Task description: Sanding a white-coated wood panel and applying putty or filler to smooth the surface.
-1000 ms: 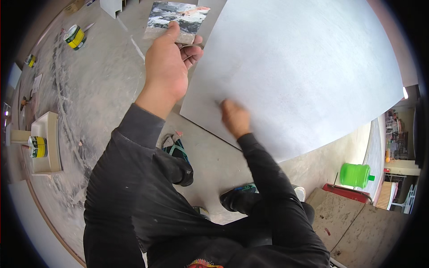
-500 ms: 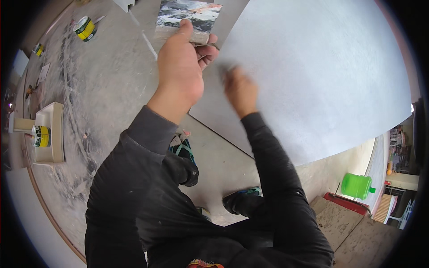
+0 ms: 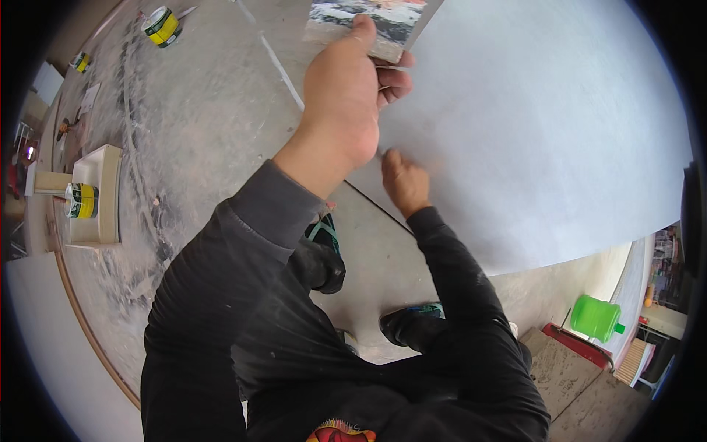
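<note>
My left hand (image 3: 345, 96) is closed on a small square board (image 3: 398, 29) at the top of the view. The thumb lies on its face, which is streaked black, white and orange. Part of the board is cut off by the upper edge. My right hand (image 3: 406, 183) is in a fist at the near left edge of a large pale grey panel (image 3: 530, 140). Only a thin dark tip pokes out past its fingers, so I cannot tell what it holds. Whether that tip touches the panel is unclear.
Yellow-and-black paint pots (image 3: 161, 26) stand on the stained floor (image 3: 213, 110) at the left. One pot (image 3: 81, 200) sits in a cream tray-like frame (image 3: 110, 195). A green water jug (image 3: 596, 318) and a red-edged board (image 3: 578, 345) are at the lower right.
My right hand has come back toward me along the panel's left edge and is less blurred. My left hand has shifted right with the board. The whole view has shifted a little too.
</note>
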Available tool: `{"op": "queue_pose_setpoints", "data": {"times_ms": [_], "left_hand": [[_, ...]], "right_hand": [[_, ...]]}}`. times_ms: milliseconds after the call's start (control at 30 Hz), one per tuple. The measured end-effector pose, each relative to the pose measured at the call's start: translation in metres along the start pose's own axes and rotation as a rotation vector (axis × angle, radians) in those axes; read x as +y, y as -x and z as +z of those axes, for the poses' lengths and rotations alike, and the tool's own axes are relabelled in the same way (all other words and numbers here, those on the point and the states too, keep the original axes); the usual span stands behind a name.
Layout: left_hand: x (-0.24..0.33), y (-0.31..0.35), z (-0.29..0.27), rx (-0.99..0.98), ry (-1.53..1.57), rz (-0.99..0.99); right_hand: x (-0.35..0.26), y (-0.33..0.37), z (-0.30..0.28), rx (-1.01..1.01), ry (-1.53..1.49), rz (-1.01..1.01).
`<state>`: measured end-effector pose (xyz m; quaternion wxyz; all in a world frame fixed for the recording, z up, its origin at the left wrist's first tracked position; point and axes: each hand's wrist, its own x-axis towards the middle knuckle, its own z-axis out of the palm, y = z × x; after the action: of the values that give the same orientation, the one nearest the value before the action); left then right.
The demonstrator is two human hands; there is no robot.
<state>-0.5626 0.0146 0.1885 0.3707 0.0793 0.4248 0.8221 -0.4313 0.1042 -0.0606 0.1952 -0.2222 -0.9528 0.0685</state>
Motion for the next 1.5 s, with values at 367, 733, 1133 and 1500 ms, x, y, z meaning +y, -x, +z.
{"op": "queue_pose_setpoints", "data": {"times_ms": [367, 733, 1133, 1500], "left_hand": [[-0.001, -0.004, -0.001, 0.043, 0.074, -0.093], [-0.02, -0.011, 0.008, -0.011, -0.032, -0.047], [-0.025, -0.025, 0.02, 0.124, 0.065, -0.02], [-0.019, -0.023, 0.001, 0.078, 0.045, 0.02]], "right_hand": [[0.0, 0.025, -0.012, -0.092, -0.046, 0.127], [0.044, 0.057, -0.005, -0.062, 0.039, 0.113], [0.145, -0.12, -0.32, 0.981, -0.031, 0.56], [0.12, -0.106, -0.294, 0.683, 0.008, 0.551]]}}
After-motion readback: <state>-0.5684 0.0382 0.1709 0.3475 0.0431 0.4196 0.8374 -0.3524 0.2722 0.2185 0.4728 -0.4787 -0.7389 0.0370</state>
